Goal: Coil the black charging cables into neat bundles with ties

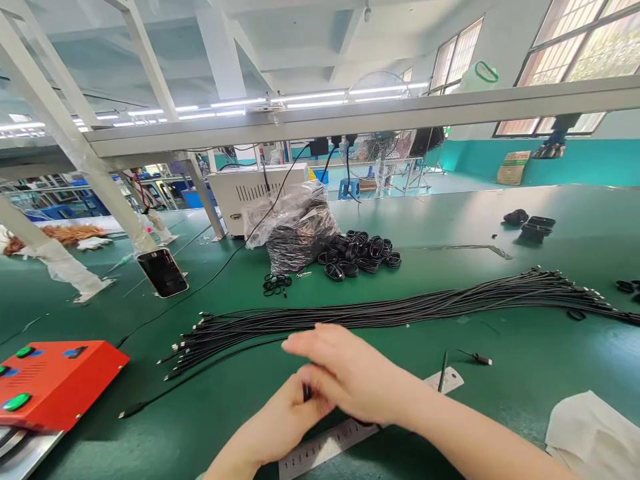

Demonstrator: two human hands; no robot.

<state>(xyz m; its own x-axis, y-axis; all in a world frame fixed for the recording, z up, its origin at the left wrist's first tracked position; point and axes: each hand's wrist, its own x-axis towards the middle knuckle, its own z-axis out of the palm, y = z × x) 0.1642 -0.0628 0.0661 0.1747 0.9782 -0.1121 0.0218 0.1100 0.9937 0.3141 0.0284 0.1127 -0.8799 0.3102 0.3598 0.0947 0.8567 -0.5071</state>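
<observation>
My left hand (287, 417) is closed, thumb and fingers pinching a black cable (307, 392), a short bit of which shows between them. Crossing over it from the right, my right hand (353, 373) has its fingers bent together around the same cable. One length of this cable (210, 365) runs left from behind my right fingertips to a plug on the table. My palms hide the rest of it. Beneath both hands lies a metal ruler (325, 448). Just beyond them stretches a long bundle of straight black cables (350, 317) with metal-tipped ends.
Coiled black cables (363, 253) lie by a clear plastic bag (300, 227). An orange-red box with green buttons (65, 383) stands left, a phone (163, 272) leans near a post. A loose connector (481, 359) and white cloth (595, 433) lie right. A metal beam (350, 120) crosses above.
</observation>
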